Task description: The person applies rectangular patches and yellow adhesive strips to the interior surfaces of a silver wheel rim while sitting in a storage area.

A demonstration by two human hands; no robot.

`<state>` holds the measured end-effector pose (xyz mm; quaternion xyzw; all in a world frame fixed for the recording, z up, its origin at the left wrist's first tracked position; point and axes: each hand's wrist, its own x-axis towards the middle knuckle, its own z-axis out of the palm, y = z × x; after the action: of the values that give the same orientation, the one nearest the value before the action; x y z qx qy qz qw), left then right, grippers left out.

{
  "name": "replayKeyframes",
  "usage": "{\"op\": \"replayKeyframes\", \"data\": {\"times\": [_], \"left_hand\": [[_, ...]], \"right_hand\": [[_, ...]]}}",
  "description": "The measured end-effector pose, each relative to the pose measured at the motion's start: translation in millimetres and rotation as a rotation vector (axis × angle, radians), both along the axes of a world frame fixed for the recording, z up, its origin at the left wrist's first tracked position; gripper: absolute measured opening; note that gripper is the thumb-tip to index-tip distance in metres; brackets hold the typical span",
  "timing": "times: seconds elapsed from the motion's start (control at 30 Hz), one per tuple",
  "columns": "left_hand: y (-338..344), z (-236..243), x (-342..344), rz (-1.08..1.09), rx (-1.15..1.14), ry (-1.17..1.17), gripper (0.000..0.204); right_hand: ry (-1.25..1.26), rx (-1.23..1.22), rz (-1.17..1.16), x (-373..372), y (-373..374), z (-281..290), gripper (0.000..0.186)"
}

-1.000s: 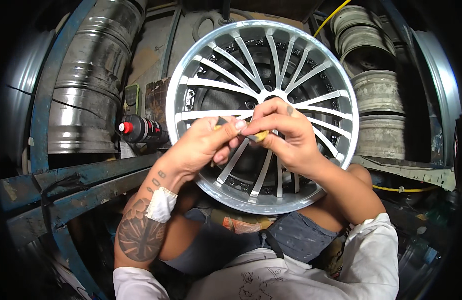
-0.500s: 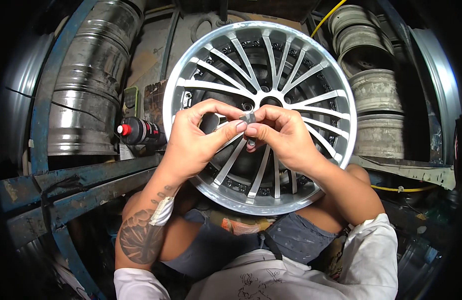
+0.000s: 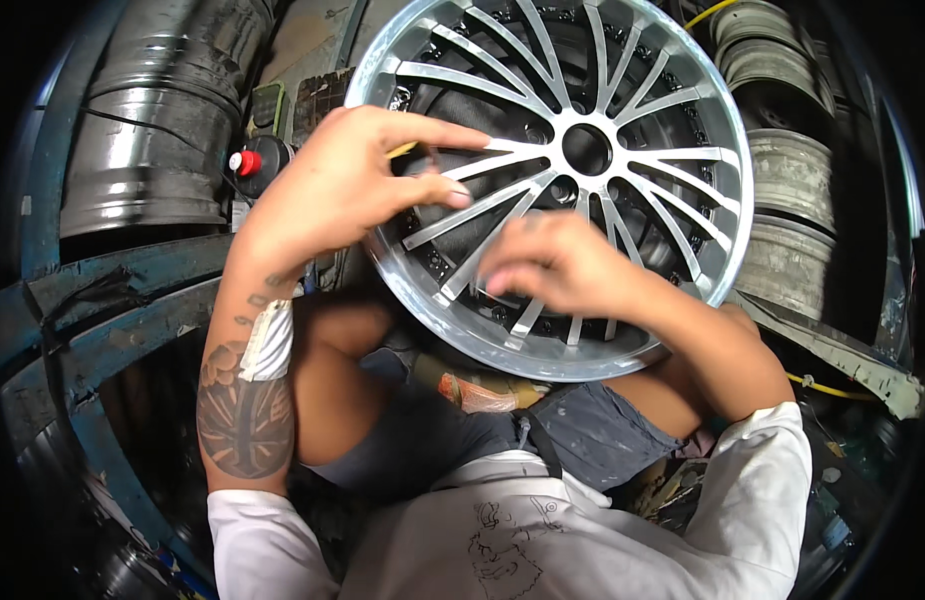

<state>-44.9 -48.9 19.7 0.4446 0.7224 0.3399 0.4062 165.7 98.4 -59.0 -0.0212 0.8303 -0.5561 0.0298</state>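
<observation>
A large multi-spoke alloy wheel rim [image 3: 586, 185], silver on its spokes and lip, leans over my lap. Over its left side hovers my left hand [image 3: 357, 165], index finger and thumb stretched apart. A small yellow-edged thing [image 3: 407, 150] shows in the crook of that hand; its kind is unclear, and the other fingers are hidden behind the hand. My right hand [image 3: 557, 265] is above the lower spokes, blurred by motion, with fingers curled and the thumb against them. Whatever it may hold is hidden.
A dark bottle with a red cap [image 3: 245, 163] lies beyond my left wrist. Stacked metal wheel barrels [image 3: 152, 130] stand at the left, more rims [image 3: 787, 180] at the right. A blue metal frame [image 3: 132, 280] runs along the left, and a yellow hose [image 3: 832, 388] lies right.
My hands have come apart from a small dark grey piece they pinched together. The left moved left and up, the right slightly down. The rim appears higher and farther right in view.
</observation>
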Motion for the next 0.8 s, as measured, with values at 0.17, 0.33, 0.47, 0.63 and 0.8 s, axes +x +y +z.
{"op": "replayKeyframes", "data": {"times": [0.17,0.33,0.47,0.63,0.8], "left_hand": [[-18,-7,-11,0.090,0.067,0.229,0.039],[-17,-15,-7,0.060,0.116,0.254,0.036],[-12,-15,-7,0.034,0.141,0.290,0.033],[-4,-8,-2,0.033,0.002,0.252,0.032],[-5,-13,0,0.029,0.065,0.227,0.032]], "right_hand": [[0.028,0.523,0.338,1,-15,-14,0.005],[0.001,0.595,0.372,5,-12,-27,0.005],[0.012,0.519,0.355,1,-12,-27,0.006],[-0.055,0.575,0.383,2,-15,-26,0.005],[0.050,0.567,0.346,4,-16,-25,0.004]]}}
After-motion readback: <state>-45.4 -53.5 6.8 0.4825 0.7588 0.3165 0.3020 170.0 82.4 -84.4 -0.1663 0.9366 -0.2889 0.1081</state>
